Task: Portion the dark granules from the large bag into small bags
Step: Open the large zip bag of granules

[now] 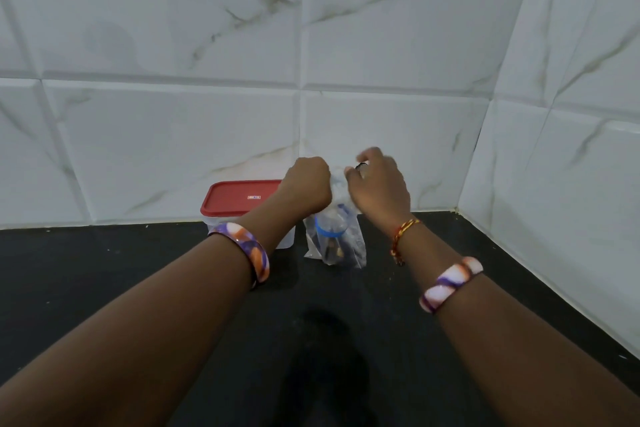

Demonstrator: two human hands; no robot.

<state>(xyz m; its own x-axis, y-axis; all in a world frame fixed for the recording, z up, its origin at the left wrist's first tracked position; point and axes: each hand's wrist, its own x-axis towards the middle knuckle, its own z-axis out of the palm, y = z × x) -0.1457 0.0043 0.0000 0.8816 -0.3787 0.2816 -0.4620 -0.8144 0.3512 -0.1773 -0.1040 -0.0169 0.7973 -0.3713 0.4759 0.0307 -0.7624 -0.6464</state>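
White marble-veined wall tiles (381,28) meet in a corner above a black countertop (104,270).

Swirled purple-orange bangles (254,253) on both bare forearms; red-yellow thread (401,236) right.

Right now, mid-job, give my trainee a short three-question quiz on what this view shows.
1. True or false: the box with the red lid stands open.
2. Which hand is nearer the box: A) left hand B) right hand?
3. What do both hands grip?

Key:
1. False; the lid is on.
2. A.
3. The bunched top of the clear plastic bag, which stands on the black counter with something dark at its bottom.
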